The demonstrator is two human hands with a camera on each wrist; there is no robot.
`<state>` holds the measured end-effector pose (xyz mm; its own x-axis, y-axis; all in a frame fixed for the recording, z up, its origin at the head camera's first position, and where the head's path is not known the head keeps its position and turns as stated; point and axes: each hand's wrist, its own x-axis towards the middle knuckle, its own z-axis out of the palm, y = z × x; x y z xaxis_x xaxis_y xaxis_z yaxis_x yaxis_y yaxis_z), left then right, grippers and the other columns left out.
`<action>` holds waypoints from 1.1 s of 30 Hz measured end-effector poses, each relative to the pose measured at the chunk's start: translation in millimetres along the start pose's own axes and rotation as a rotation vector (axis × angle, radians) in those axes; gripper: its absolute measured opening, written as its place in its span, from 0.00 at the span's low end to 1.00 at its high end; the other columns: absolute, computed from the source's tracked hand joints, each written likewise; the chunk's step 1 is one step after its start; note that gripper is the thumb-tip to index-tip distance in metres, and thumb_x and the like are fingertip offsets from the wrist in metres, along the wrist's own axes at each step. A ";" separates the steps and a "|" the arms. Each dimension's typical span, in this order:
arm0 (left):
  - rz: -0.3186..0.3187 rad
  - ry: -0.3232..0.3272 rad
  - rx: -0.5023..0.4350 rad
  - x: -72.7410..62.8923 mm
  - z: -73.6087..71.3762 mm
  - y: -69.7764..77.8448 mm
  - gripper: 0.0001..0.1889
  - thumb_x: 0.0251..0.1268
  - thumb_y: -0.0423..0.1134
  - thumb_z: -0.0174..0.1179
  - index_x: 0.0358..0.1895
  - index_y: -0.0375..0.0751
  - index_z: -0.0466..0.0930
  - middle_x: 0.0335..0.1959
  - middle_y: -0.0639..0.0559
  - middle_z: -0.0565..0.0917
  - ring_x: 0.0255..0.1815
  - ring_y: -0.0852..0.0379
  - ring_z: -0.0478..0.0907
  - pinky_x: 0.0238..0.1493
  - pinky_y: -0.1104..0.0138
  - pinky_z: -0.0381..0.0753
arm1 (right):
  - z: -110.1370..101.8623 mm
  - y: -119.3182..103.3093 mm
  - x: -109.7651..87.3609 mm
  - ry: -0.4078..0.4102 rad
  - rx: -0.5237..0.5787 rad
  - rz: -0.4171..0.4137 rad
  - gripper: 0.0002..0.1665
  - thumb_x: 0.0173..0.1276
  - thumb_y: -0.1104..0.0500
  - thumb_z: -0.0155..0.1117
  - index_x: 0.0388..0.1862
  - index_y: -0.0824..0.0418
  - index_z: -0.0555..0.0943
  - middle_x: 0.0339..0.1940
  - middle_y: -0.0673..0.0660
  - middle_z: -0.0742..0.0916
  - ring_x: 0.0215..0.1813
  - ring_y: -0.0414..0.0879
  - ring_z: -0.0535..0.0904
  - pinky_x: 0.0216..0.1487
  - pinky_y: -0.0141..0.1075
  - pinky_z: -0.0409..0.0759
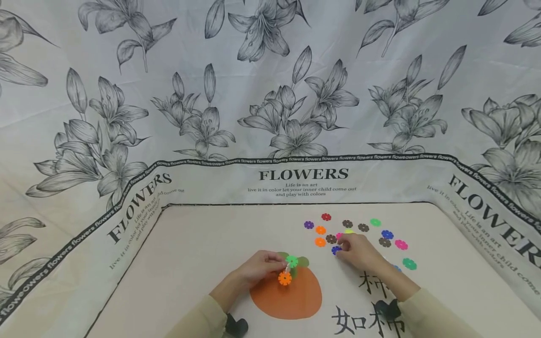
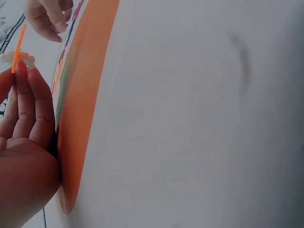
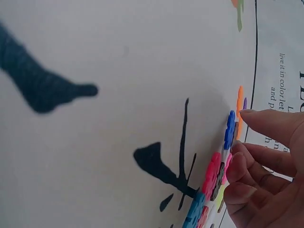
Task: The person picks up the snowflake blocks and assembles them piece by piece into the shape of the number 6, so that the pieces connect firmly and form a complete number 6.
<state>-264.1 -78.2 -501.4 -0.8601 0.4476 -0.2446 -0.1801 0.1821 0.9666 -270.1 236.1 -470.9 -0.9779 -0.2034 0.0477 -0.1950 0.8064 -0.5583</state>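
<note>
My left hand (image 1: 263,268) pinches a small joined piece of slotted plastic discs above the printed orange persimmon (image 1: 291,300). An orange disc (image 1: 285,279) and a green disc (image 1: 292,261) show on it, with a whitish clear part between. In the left wrist view the orange disc (image 2: 18,52) stands edge-on at the thumb and fingertips. My right hand (image 1: 360,251) is over the scattered discs, thumb and fingers apart. Its fingertips are close to a blue disc (image 1: 336,250); in the right wrist view that blue disc (image 3: 229,129) lies beside the thumb, and contact is unclear.
Loose discs lie at the right back: red (image 1: 326,217), purple (image 1: 309,225), orange (image 1: 320,242), brown (image 1: 363,227), pink (image 1: 401,244) and green (image 1: 409,264). Black characters (image 1: 348,319) are printed on the pale cloth. Flowered fabric (image 1: 304,117) rises behind and at the sides.
</note>
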 end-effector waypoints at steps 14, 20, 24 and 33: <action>-0.002 0.002 -0.009 0.8 1.0 -0.4 0.09 0.72 0.37 0.64 0.45 0.34 0.85 0.36 0.50 0.88 0.37 0.59 0.82 0.46 0.68 0.84 | -0.5 4.8 4.7 -0.052 0.049 0.037 0.13 0.60 0.60 0.77 0.36 0.64 0.82 0.28 0.53 0.81 0.31 0.46 0.74 0.31 0.36 0.75; 0.013 0.007 -0.004 -1.7 0.4 0.6 0.09 0.73 0.37 0.64 0.46 0.34 0.85 0.36 0.50 0.88 0.38 0.58 0.81 0.47 0.68 0.84 | -1.8 0.3 3.0 -0.045 0.093 -0.063 0.10 0.62 0.58 0.76 0.28 0.59 0.82 0.25 0.49 0.81 0.28 0.43 0.73 0.27 0.32 0.72; 0.020 0.008 0.000 -1.1 -0.6 -0.4 0.09 0.73 0.38 0.64 0.46 0.34 0.85 0.37 0.51 0.88 0.38 0.58 0.81 0.46 0.68 0.83 | 1.0 -6.9 1.8 -0.085 0.177 -0.142 0.08 0.66 0.57 0.73 0.31 0.58 0.84 0.27 0.49 0.82 0.28 0.42 0.75 0.28 0.31 0.76; 0.014 -0.009 -0.014 -1.0 -0.7 -0.4 0.09 0.73 0.37 0.63 0.47 0.34 0.85 0.37 0.51 0.87 0.39 0.58 0.81 0.47 0.68 0.84 | 13.8 -23.5 1.0 -0.195 0.355 -0.226 0.07 0.69 0.59 0.71 0.43 0.60 0.88 0.34 0.51 0.88 0.31 0.44 0.82 0.33 0.35 0.84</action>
<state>-263.5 -79.4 -501.5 -0.8584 0.4577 -0.2316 -0.1748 0.1636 0.9709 -265.5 209.2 -469.1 -0.8750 -0.4801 0.0628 -0.3301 0.4965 -0.8028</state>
